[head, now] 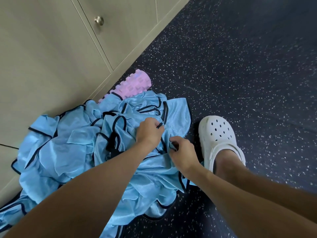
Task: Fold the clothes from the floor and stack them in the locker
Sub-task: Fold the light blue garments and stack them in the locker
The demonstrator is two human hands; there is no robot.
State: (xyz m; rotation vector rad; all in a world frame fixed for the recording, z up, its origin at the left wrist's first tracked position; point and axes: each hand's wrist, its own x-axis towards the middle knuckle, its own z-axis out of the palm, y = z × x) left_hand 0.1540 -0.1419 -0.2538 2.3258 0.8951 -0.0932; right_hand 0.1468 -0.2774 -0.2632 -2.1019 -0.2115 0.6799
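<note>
left hand [148,133] pinches dark trim [160,125] | right hand [183,152] grips blue cloth [154,170], likely same garment

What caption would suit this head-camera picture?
Left hand and right hand pinch dark trim in a pile of shiny light-blue garments on the floor beside beige locker doors.

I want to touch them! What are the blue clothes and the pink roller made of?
The clothes look like thin, shiny polyester: they gleam and crumple softly, with dark trim. The roller is probably foam: matte, with moulded bumps.
</note>
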